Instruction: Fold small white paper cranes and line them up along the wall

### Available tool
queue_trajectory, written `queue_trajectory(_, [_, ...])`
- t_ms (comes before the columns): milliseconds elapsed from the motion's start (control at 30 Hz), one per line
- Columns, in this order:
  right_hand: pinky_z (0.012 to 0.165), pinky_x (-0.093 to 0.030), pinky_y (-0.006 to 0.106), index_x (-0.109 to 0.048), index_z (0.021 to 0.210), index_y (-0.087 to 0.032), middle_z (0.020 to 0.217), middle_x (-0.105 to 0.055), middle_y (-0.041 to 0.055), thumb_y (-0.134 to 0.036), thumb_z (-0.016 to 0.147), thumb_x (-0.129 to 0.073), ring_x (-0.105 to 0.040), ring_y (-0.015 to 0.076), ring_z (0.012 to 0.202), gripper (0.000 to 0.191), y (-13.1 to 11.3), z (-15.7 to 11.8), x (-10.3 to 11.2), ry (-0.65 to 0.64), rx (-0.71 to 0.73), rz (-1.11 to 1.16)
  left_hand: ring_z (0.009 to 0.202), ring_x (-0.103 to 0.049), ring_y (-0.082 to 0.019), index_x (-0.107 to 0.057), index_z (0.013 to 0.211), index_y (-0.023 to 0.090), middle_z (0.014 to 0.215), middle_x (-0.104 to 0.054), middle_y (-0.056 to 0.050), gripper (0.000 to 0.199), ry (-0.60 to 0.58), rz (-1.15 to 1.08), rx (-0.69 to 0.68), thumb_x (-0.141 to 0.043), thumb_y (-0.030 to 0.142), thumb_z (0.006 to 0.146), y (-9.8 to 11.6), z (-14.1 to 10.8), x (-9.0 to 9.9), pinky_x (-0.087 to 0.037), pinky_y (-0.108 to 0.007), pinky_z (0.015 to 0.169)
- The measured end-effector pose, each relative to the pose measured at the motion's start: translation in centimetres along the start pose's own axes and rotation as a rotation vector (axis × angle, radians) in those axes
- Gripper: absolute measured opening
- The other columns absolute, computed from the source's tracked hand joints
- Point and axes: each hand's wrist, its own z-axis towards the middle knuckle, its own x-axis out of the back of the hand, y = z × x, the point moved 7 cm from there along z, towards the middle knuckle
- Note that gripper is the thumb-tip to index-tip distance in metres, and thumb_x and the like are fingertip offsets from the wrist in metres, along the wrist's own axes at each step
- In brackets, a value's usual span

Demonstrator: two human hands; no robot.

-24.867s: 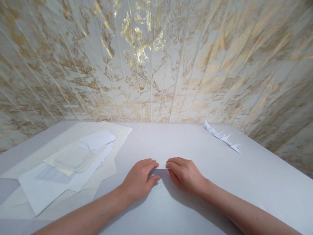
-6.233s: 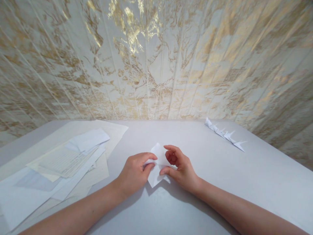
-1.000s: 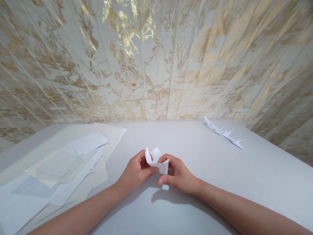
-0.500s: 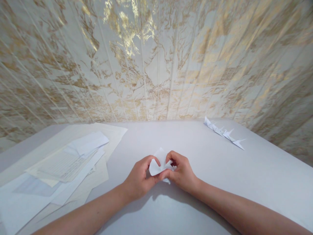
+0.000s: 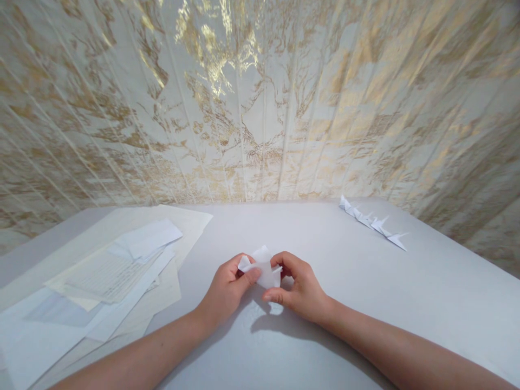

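A small piece of white paper [image 5: 266, 273], partly folded with its edges turned up, is held just above the table. My left hand [image 5: 233, 287] pinches it from the left side, thumb lying on top and fingers underneath. At the paper's right edge is my right hand [image 5: 300, 284]. Its thumb is spread away from its curled fingers, and the fingertips rest against or just behind that edge; the exact contact is hidden.
Sheets of paper, some printed [image 5: 109, 273], lie overlapping on the left of the white table [image 5: 430, 303]. Several folded white paper figures [image 5: 377, 225] stand in a row at the back right. A gold-patterned wall covering [image 5: 260, 124] rises behind the table.
My right thumb has come off the paper and moved down. The paper has tilted flatter and shifted slightly left, and my left thumb now lies across its top.
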Motion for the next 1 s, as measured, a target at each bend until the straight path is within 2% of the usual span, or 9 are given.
queue_trajectory(167, [0.057, -0.042, 0.023, -0.054, 0.083, -0.017, 0.074, -0.055, 0.0021, -0.06, 0.06, -0.065, -0.05, 0.0125, 0.061, 0.05, -0.4, 0.0, 0.0, -0.007, 0.027, 0.022, 0.06, -0.045, -0.01, -0.048, 0.076, 0.016, 0.065, -0.051, 0.003, 0.024, -0.001, -0.05, 0.001, -0.053, 0.04, 0.079, -0.3, 0.1, 0.0, -0.035, -0.021, 0.056])
queue_trajectory(300, [0.048, -0.035, 0.02, -0.051, 0.063, -0.016, 0.057, -0.047, -0.0022, -0.058, 0.07, -0.057, -0.042, 0.0095, 0.052, 0.043, 0.6, 0.1, 0.0, 0.018, -0.087, 0.065, 0.059, -0.047, -0.01, -0.048, 0.077, 0.016, 0.064, -0.052, 0.003, 0.026, -0.016, -0.054, 0.003, -0.052, 0.042, 0.079, -0.3, -0.1, -0.3, -0.037, -0.021, 0.056])
queue_trajectory(400, [0.043, -0.028, 0.019, -0.047, 0.057, -0.016, 0.051, -0.04, -0.0043, -0.056, 0.075, -0.05, -0.035, 0.0078, 0.048, 0.043, 1.4, 0.1, 0.0, 0.034, -0.15, 0.094, 0.061, -0.05, -0.01, -0.046, 0.087, 0.018, 0.066, -0.054, 0.004, 0.025, -0.002, -0.059, 0.016, -0.055, 0.038, 0.077, -0.1, -0.3, -0.4, -0.038, -0.021, 0.057])
queue_trajectory(533, [0.045, -0.03, 0.02, -0.048, 0.058, -0.016, 0.051, -0.043, -0.0031, -0.054, 0.077, -0.048, -0.037, 0.0084, 0.048, 0.043, 1.4, 0.1, -0.2, 0.026, -0.138, 0.076, 0.059, -0.05, -0.01, -0.038, 0.105, 0.021, 0.069, -0.053, 0.006, 0.043, 0.052, -0.082, 0.045, -0.063, 0.028, 0.07, -0.1, -0.3, -0.2, -0.038, -0.02, 0.055])
queue_trajectory(667, [0.046, -0.033, 0.02, -0.051, 0.064, -0.015, 0.054, -0.044, -0.0029, -0.057, 0.076, -0.049, -0.039, 0.0091, 0.051, 0.043, 1.2, 0.1, -0.3, 0.004, -0.122, 0.109, 0.067, -0.054, -0.012, -0.043, 0.105, 0.02, 0.076, -0.057, 0.004, 0.049, 0.087, -0.042, 0.014, -0.067, 0.021, 0.062, 0.0, -0.2, 0.2, -0.042, -0.023, 0.063])
queue_trajectory(767, [0.053, -0.039, 0.022, -0.054, 0.071, -0.015, 0.061, -0.051, -0.0004, -0.062, 0.07, -0.055, -0.046, 0.0113, 0.057, 0.047, 0.7, 0.2, 0.1, -0.001, -0.065, 0.115, 0.081, -0.057, -0.017, -0.048, 0.101, 0.019, 0.09, -0.061, -0.001, 0.048, 0.078, 0.025, -0.028, -0.069, 0.019, 0.058, 0.3, 0.0, 0.5, -0.044, -0.027, 0.074])
queue_trajectory(867, [0.059, -0.042, 0.025, -0.057, 0.075, -0.015, 0.068, -0.056, 0.0025, -0.066, 0.065, -0.055, -0.051, 0.0136, 0.062, 0.052, -0.2, 0.3, 0.7, -0.025, 0.054, 0.103, 0.085, -0.058, -0.018, -0.053, 0.097, 0.018, 0.094, -0.064, -0.004, 0.035, 0.012, 0.066, -0.049, -0.064, 0.018, 0.064, 0.4, 0.1, 0.6, -0.043, -0.029, 0.079])
queue_trajectory(1000, [0.064, -0.043, 0.026, -0.06, 0.088, -0.015, 0.079, -0.059, 0.0068, -0.063, 0.079, -0.038, -0.054, 0.0151, 0.069, 0.054, -0.9, 0.1, 1.4, -0.028, 0.196, 0.087, 0.077, -0.058, -0.017, -0.061, 0.088, 0.016, 0.085, -0.065, -0.003, 0.02, -0.031, 0.089, -0.008, -0.057, 0.02, 0.068, 0.3, 0.3, 1.0, -0.043, -0.027, 0.072])
